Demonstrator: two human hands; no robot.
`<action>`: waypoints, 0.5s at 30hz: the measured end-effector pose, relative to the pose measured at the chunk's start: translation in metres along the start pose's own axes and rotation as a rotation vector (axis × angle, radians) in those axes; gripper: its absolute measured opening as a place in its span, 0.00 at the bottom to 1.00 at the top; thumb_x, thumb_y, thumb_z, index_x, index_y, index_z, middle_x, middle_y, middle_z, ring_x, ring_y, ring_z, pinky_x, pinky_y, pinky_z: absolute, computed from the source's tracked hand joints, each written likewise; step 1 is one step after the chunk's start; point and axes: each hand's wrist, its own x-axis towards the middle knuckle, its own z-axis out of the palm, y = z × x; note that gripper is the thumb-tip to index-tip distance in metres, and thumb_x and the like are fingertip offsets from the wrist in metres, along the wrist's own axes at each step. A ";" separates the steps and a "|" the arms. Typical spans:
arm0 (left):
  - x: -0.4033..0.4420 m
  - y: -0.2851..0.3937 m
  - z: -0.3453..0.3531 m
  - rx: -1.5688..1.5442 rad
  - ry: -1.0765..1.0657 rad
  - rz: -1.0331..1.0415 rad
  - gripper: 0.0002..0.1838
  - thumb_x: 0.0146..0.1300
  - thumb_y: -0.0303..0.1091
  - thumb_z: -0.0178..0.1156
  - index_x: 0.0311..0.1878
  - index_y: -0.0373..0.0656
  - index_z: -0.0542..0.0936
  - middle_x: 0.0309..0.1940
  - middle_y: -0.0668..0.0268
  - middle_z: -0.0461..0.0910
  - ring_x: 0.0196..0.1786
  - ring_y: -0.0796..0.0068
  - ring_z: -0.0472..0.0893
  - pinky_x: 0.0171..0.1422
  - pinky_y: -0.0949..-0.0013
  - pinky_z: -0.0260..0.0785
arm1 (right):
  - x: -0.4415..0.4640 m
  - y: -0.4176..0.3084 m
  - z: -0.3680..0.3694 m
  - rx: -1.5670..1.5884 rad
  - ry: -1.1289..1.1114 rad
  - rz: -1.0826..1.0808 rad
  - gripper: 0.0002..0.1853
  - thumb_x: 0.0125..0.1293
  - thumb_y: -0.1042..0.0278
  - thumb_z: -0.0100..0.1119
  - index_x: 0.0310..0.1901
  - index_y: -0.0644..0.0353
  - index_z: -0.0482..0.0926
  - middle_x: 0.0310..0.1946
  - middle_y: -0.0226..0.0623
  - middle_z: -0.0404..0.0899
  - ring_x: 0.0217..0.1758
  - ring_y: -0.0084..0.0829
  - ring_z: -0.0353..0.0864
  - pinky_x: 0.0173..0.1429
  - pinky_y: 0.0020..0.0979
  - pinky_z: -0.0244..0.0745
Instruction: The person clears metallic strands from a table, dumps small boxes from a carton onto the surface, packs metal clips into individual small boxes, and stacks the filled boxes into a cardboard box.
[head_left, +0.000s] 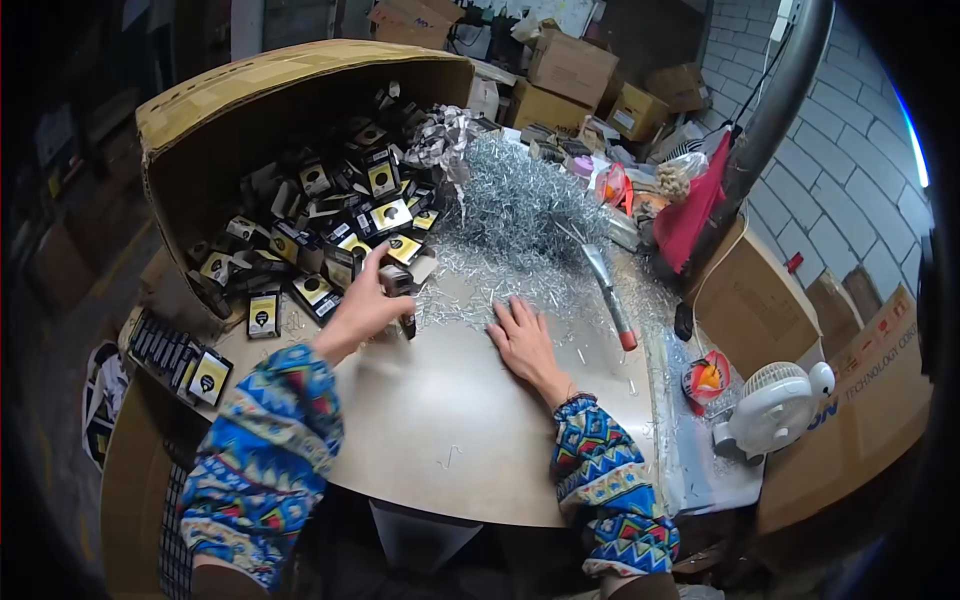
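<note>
My left hand (pixel 368 305) is closed round a small dark box (pixel 398 284), held on edge just above the table, beside the pile of small black, yellow and white boxes (pixel 383 178). My right hand (pixel 523 343) lies on the bare table (pixel 440 400) with its fingers spread, at the near edge of the scattered metal pieces. Behind it rises a large heap of small silvery metal pieces (pixel 525 195). To its right, a metal tool with a red end (pixel 606 290) rests on the scattered pieces. Two small hook-like pieces (pixel 449 458) lie near the table's front edge.
A big open carton (pixel 300 62) surrounds the box pile at the back left. A row of boxes (pixel 165 350) stands at the left edge. On the right are a white fan (pixel 775 408), a red-orange item (pixel 708 378), cartons (pixel 757 300), a pole (pixel 785 95) and a pink cloth (pixel 690 205).
</note>
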 end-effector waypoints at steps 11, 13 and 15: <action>-0.143 -0.058 -0.028 0.626 -0.163 0.157 0.33 0.57 0.38 0.68 0.62 0.36 0.67 0.51 0.53 0.73 0.52 0.64 0.75 0.55 0.67 0.71 | -0.083 -0.077 -0.033 0.080 0.017 -0.365 0.27 0.75 0.49 0.46 0.67 0.59 0.68 0.69 0.50 0.64 0.72 0.51 0.61 0.77 0.48 0.53; -0.155 -0.045 -0.027 0.416 -0.146 0.062 0.31 0.59 0.38 0.67 0.61 0.36 0.68 0.50 0.54 0.74 0.51 0.64 0.76 0.54 0.67 0.71 | -0.074 -0.084 -0.016 0.077 0.071 -0.368 0.27 0.74 0.50 0.47 0.66 0.59 0.68 0.67 0.50 0.66 0.70 0.51 0.63 0.77 0.47 0.54; -0.171 -0.027 -0.024 -0.017 -0.113 -0.133 0.27 0.62 0.39 0.64 0.60 0.37 0.69 0.49 0.56 0.75 0.49 0.66 0.77 0.53 0.68 0.72 | -0.060 -0.089 0.012 0.072 0.161 -0.376 0.26 0.73 0.51 0.50 0.65 0.60 0.69 0.64 0.51 0.68 0.65 0.50 0.67 0.75 0.46 0.57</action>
